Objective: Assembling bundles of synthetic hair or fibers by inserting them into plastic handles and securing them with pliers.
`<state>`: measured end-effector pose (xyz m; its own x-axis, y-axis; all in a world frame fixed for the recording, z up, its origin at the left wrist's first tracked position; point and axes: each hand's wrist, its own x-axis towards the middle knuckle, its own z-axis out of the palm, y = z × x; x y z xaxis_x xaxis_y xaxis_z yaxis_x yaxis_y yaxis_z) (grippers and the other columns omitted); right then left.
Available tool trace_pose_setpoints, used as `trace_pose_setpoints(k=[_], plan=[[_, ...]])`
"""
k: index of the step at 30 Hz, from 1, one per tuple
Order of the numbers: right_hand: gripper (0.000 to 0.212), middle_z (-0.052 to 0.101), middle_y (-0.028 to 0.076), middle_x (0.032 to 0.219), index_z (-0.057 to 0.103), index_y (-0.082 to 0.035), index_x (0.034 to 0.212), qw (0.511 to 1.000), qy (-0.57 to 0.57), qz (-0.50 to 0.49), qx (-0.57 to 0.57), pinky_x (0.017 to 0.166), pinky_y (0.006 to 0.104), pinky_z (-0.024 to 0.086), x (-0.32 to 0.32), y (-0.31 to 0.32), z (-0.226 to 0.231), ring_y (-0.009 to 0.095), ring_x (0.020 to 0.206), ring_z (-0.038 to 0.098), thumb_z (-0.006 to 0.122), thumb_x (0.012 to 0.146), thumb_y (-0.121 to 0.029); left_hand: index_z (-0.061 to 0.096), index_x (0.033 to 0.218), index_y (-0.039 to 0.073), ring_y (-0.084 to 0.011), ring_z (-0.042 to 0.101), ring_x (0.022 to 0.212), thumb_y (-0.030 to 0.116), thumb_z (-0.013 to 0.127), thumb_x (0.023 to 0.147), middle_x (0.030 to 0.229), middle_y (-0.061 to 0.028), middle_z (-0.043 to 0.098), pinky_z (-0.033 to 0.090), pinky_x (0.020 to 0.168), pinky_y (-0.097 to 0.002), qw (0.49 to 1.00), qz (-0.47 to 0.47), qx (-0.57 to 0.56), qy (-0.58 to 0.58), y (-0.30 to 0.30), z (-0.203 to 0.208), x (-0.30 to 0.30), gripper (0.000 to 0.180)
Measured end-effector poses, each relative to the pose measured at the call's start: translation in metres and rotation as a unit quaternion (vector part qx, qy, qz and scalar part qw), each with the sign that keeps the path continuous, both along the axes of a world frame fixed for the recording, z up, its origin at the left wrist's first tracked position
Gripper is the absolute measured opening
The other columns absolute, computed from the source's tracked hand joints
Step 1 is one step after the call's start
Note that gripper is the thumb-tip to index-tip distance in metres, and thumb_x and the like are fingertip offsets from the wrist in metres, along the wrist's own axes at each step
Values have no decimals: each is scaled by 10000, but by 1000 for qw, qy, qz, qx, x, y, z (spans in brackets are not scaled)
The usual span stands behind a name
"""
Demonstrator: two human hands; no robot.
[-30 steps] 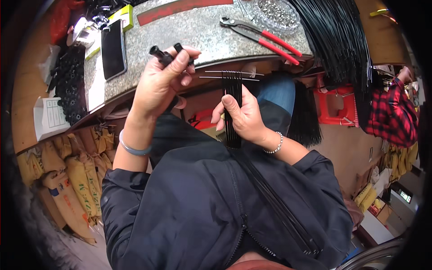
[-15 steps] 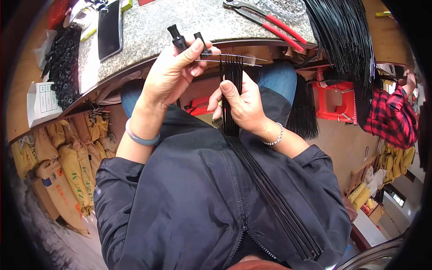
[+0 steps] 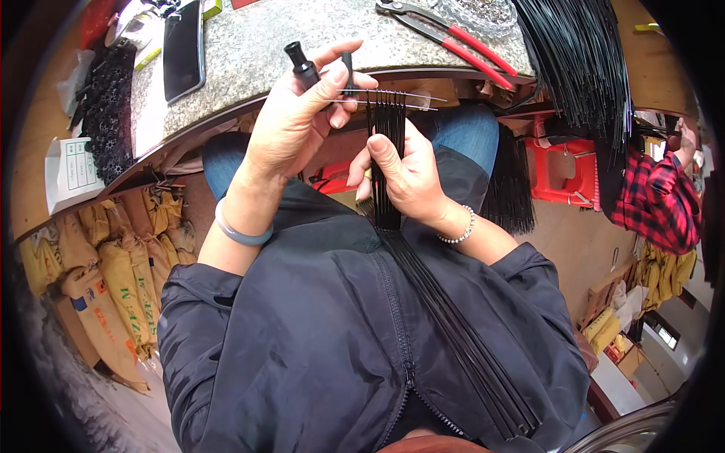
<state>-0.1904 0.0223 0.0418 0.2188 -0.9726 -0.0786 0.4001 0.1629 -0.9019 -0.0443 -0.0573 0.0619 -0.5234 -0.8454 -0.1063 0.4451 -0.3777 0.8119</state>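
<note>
My left hand (image 3: 283, 132) is closed, thumb and fingers pinching a two-pronged black tool (image 3: 301, 64) with thin metal rods (image 3: 420, 106) pointing right. Across those rods, near their middle, sit the upper ends of a row of thin black strands (image 3: 389, 117); whether they are looped on cannot be made out. Below the rods, my right hand (image 3: 408, 177) is wrapped round the same strands, thumb lying on top. Their lower lengths trail down over my dark jacket to the lower right.
Red-handled pliers (image 3: 453, 41) and a clear dish (image 3: 479, 15) lie on the speckled table (image 3: 302, 26). A phone (image 3: 184, 53) and a pile of small black parts (image 3: 109, 113) are left; more black strands (image 3: 574, 60) hang at right. A person in a checked shirt (image 3: 657, 196) is far right.
The left hand has shifted slightly right, its forefinger lifted away from the tool. The rods have slid a little left against the strands' top; the right hand stays almost still.
</note>
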Motion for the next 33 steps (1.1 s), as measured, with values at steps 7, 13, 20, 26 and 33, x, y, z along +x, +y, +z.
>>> trace_pose_setpoints(k=[7, 13, 20, 26, 33], plan=[[299, 602, 128, 657, 403, -42, 1002, 1000, 4, 4, 2, 466, 212, 457, -1, 0, -2, 127, 481, 562, 471, 932, -325, 571, 1047, -7, -57, 524, 707, 221, 563, 900, 929, -77, 618, 436, 596, -175, 999, 3, 36, 23, 0, -2, 0, 271], [318, 602, 123, 663, 413, -34, 1039, 1000, -12, -5, 1, 467, 208, 456, 3, 0, 5, 119, 483, 559, 471, 932, -328, 568, 1054, -10, -66, 493, 672, 241, 561, 899, 930, -71, 597, 423, 578, -177, 1000, 3, 27, 12, 2, -2, 0, 295], [389, 602, 111, 665, 408, -22, 1142, 1000, 8, 4, -1, 470, 202, 450, 0, 1, -2, 110, 489, 559, 466, 932, -343, 537, 1121, -23, -72, 481, 637, 241, 577, 888, 986, -89, 602, 425, 580, -192, 999, -6, -12, -37, 2, -4, 0, 355], [417, 599, 102, 654, 400, -23, 1180, 1000, 11, 5, 7, 467, 198, 445, 0, 1, -2, 108, 486, 559, 466, 931, -351, 548, 1104, -29, -71, 492, 636, 203, 578, 887, 985, -101, 612, 432, 588, -187, 998, -2, -41, -44, 4, -5, 0, 319], [397, 599, 103, 647, 405, -25, 1154, 1000, 12, 8, 9, 462, 197, 443, 0, 0, -2, 106, 480, 556, 463, 932, -349, 554, 1097, -29, -73, 494, 639, 189, 570, 892, 985, -108, 616, 432, 589, -186, 997, 0, -61, -37, 4, -7, 0, 300]])
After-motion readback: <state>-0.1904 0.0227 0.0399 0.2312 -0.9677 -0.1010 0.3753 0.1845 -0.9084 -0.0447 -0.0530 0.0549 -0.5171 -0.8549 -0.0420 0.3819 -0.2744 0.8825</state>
